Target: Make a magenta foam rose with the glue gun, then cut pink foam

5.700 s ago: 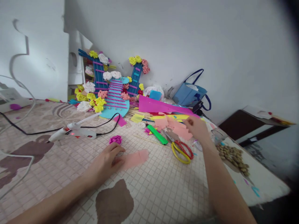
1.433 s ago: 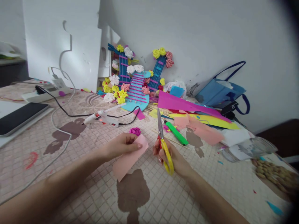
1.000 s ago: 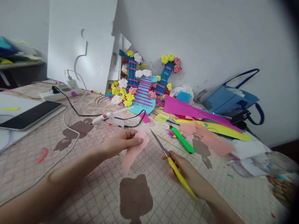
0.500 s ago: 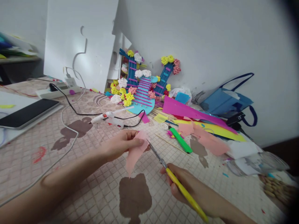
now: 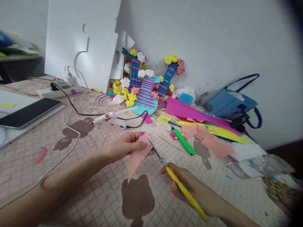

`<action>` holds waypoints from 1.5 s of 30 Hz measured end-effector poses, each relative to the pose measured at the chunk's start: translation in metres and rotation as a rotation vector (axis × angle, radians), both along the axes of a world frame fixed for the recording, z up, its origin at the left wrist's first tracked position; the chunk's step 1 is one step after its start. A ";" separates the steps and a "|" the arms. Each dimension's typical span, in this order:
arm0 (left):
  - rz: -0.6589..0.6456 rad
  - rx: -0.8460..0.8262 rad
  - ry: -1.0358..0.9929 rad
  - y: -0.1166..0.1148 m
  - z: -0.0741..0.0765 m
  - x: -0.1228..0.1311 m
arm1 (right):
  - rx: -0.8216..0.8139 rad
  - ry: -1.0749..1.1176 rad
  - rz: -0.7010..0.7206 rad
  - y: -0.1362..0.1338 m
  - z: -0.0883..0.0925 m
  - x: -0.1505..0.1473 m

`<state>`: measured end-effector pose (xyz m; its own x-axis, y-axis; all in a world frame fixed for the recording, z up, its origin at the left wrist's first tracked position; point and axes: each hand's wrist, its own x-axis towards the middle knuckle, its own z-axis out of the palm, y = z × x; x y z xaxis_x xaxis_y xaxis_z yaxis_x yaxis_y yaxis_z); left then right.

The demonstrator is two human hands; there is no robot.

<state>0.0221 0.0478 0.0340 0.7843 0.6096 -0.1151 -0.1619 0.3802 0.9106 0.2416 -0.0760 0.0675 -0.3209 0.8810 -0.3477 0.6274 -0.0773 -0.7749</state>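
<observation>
My left hand [image 5: 129, 145] pinches a piece of pink paper [image 5: 136, 159] between thumb and fingers, its pointed end hanging down over the table. In my right hand [image 5: 182, 181] is a pair of scissors [image 5: 176, 179] with yellow handles, its fingers wrapped round them. The metal blades reach up and left to the paper's upper right edge, and the tip overlaps the paper. Just behind my left hand lies a white glue gun [image 5: 111, 119] with a black cord. A green utility knife [image 5: 183, 142] rests to the right of the paper.
Paper flowers and ladder-like stick pieces form a craft model [image 5: 145, 91] against the wall. Pink paper scraps [image 5: 216, 145] and a magenta sheet [image 5: 194, 113] lie at right, near a blue bag [image 5: 230, 102]. On the left are a black tablet [image 5: 30, 112] and a power strip [image 5: 55, 90].
The scissors' tip has shifted slightly up and left, further over the paper. Its upper edge looks straighter and more spread out now. Both hands keep their hold.
</observation>
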 end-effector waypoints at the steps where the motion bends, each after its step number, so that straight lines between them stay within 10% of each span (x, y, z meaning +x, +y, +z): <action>1: -0.010 -0.011 -0.019 0.000 0.000 0.000 | 0.004 -0.004 -0.003 0.000 0.001 -0.001; 24: -0.111 -0.091 -0.086 0.002 0.002 -0.004 | -0.058 0.144 -0.157 -0.009 -0.018 0.000; 45: -0.144 -0.154 -0.031 -0.005 0.004 -0.001 | 0.051 0.016 0.027 -0.003 0.012 -0.012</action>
